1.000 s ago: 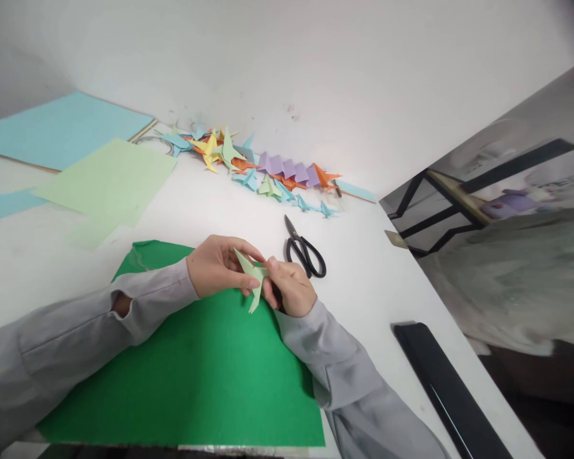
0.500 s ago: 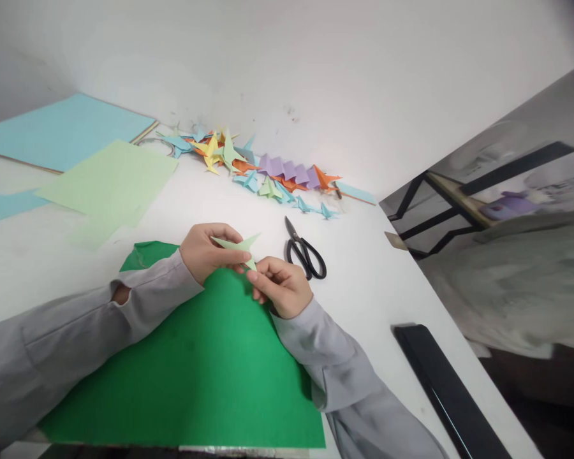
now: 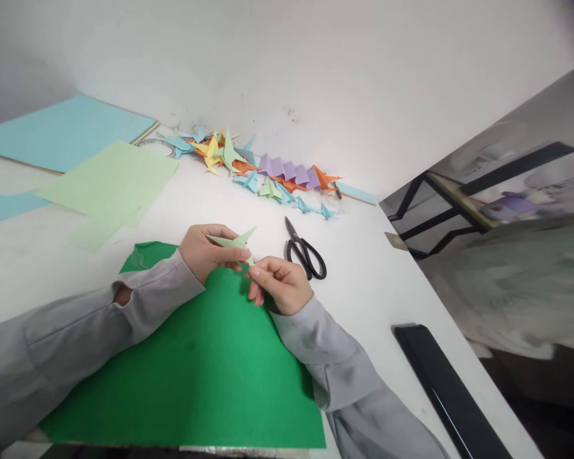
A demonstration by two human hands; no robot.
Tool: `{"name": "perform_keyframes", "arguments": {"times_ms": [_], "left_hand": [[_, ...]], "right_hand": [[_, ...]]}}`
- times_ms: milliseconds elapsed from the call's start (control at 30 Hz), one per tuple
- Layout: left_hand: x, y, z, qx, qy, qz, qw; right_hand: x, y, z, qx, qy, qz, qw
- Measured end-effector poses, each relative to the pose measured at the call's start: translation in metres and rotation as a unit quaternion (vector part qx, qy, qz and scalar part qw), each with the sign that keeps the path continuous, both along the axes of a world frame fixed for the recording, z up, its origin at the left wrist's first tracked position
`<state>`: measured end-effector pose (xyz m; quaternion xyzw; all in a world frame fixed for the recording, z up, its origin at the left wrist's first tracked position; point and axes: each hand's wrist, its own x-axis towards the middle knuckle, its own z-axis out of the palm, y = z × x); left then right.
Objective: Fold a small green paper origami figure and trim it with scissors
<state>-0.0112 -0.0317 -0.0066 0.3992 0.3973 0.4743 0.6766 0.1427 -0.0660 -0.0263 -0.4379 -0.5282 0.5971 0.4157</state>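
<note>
Both of my hands hold a small light-green folded paper figure [image 3: 233,241] just above the far edge of a dark green sheet [image 3: 196,370]. My left hand [image 3: 209,250] pinches its body from the left, fingers closed. My right hand [image 3: 280,284] pinches a lower point of the figure with thumb and forefinger. The figure's pointed tips stick out to the left and upper right. Both arms wear grey sleeves.
Black scissors [image 3: 306,252] lie just right of my hands. A row of several coloured folded paper figures [image 3: 263,172] lines the wall. Light-green paper [image 3: 110,182] and blue sheets [image 3: 62,131] lie at the left. A black flat object [image 3: 447,389] sits near the table's right edge.
The paper figure was turned from pointing down to lying nearly level, points now left and upper right. My right hand shifted slightly lower and now pinches its bottom tip.
</note>
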Motion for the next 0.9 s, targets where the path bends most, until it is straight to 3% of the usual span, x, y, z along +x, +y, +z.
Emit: {"name": "perform_keyframes", "arguments": {"times_ms": [133, 433, 633, 767, 900], "left_hand": [[0.001, 0.001, 0.0, -0.022, -0.005, 0.026, 0.999], [0.005, -0.001, -0.005, 0.007, 0.001, -0.056, 0.998], [0.004, -0.001, 0.002, 0.044, 0.061, -0.039, 0.996], [0.004, 0.0, 0.003, 0.048, 0.069, -0.055, 0.995], [0.003, 0.004, -0.001, 0.036, 0.07, -0.073, 0.994]], "right_hand": [[-0.001, -0.001, 0.001, 0.011, -0.004, -0.012, 1.0], [-0.002, 0.002, 0.0, 0.092, 0.011, -0.12, 0.988], [0.009, 0.007, 0.002, 0.135, -0.025, -0.138, 0.981], [0.006, 0.004, 0.002, 0.094, -0.035, -0.086, 0.991], [0.003, 0.004, 0.003, 0.034, -0.005, -0.093, 0.995]]}}
